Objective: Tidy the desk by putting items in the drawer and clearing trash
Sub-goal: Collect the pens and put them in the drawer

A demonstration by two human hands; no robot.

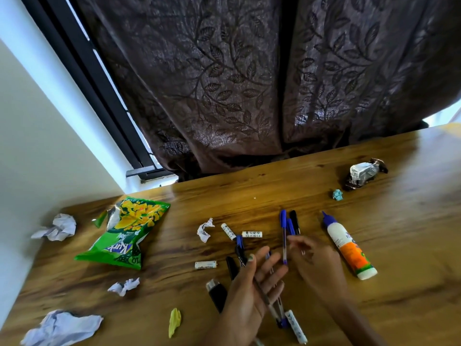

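Observation:
My left hand (pixel 252 293) lies palm up over the wooden desk (pixel 411 245) with several pens (pixel 270 308) resting across its palm and fingers. My right hand (pixel 316 265) hovers beside it, fingertips at a blue pen (pixel 284 236) that lies on the desk with two more capped pens (pixel 293 222) next to it. White batteries (pixel 252 234) lie scattered around, one near my wrist (pixel 295 325). A glue bottle (pixel 349 248) lies to the right. Whether the right fingers grip the blue pen is unclear.
A green snack bag (pixel 124 236) and several crumpled papers (pixel 58 227) litter the left side. A yellow wrapper (pixel 174 320), a black lighter (pixel 215 293), a foil wrapper (pixel 364 174) and a small blue wad (pixel 337 194) also lie about. A curtain hangs behind the desk.

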